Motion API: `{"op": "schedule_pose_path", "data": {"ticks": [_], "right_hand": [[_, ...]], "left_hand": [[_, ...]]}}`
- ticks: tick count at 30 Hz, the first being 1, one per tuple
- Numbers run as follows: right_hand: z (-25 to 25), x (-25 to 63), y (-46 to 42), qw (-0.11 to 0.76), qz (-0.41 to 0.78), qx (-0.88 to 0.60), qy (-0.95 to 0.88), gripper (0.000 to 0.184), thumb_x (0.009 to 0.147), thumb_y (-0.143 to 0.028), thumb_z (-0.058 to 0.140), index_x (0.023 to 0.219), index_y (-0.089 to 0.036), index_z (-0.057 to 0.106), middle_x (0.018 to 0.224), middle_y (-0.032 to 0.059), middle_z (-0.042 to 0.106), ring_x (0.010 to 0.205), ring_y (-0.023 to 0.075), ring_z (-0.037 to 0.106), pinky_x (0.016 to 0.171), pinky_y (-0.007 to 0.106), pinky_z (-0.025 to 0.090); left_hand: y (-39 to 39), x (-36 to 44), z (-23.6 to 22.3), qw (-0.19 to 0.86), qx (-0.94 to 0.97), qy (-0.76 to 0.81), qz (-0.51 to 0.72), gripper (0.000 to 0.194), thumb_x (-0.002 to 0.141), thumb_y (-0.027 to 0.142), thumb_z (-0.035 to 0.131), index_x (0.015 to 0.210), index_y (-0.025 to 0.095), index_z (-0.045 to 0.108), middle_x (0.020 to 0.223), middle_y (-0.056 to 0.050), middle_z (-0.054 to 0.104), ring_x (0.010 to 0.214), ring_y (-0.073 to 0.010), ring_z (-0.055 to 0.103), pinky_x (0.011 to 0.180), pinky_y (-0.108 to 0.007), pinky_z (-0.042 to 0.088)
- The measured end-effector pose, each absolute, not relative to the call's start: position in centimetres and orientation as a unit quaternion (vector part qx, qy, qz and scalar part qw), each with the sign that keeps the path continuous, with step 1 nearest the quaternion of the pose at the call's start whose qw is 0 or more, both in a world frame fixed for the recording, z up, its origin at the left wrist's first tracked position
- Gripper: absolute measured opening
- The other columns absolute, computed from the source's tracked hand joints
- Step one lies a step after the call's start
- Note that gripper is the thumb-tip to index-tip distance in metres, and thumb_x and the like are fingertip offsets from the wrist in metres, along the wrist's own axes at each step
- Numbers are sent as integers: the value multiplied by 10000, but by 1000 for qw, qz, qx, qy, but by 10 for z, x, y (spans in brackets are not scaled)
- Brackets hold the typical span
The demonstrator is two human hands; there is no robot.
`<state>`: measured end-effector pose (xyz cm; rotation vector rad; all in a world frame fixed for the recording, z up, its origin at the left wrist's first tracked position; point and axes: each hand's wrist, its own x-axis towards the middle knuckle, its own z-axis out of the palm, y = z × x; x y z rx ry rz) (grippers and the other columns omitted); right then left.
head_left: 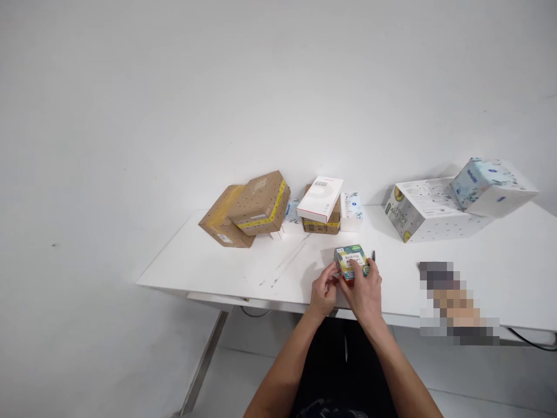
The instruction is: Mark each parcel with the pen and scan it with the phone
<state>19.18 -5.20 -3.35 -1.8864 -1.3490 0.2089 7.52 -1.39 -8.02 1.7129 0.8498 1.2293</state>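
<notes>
- Closest to the camera are the dark clothes (335,403), below the fingers, with one arm coming up on each side.
- The left hand (323,293) has its fingers bent at the box's near left corner. They touch it, but I cannot tell if they pinch it.
- The right hand (366,293) is clamped on the box: thumb at the near side, one finger on top, others down the right side. Maybe the finger on top helps it not slip.
- The box (351,255) is between the two hands, by the table's near edge. That spot is likely easy for both hands to reach.
- The box is small, with green, yellow and blue on it. It has a white label that says "Binking", and a bit of red shows low down by the fingers. The fingers hide part of its top.
- A dark thin thing, maybe a pen (373,255), lies just past the right fingers.
- Past the fingers, by the wall, a flat white box (321,194) sits on a small brown box (322,227). Stacking may save room on the table (230,267).
- Far to the right of the fingers, a blue-and-white pack (472,183) sits on a big white box (435,217).
</notes>
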Motion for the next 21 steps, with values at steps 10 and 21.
{"op": "schedule_pose_path", "data": {"ticks": [10, 21], "right_hand": [[24, 269, -21, 523, 34, -732, -436, 549, 746, -471, 611, 1224, -203, 571, 1251, 148, 460, 1185, 303, 467, 946, 471, 430], [33, 274, 128, 433, 9, -702, -565, 591, 847, -458, 470, 1327, -113, 469, 1482, 243, 228, 1376, 372, 231, 1065, 547, 257]], "left_hand": [[-13, 78, -83, 377, 668, 396, 504, 491, 775, 73, 431, 1245, 189, 508, 965, -56, 665, 761, -125, 626, 710, -280, 538], [-14, 78, -80, 371, 669, 411, 497, 415, 765, 75, 448, 1147, 176, 573, 914, -49, 663, 715, -122, 609, 684, -273, 537]]}}
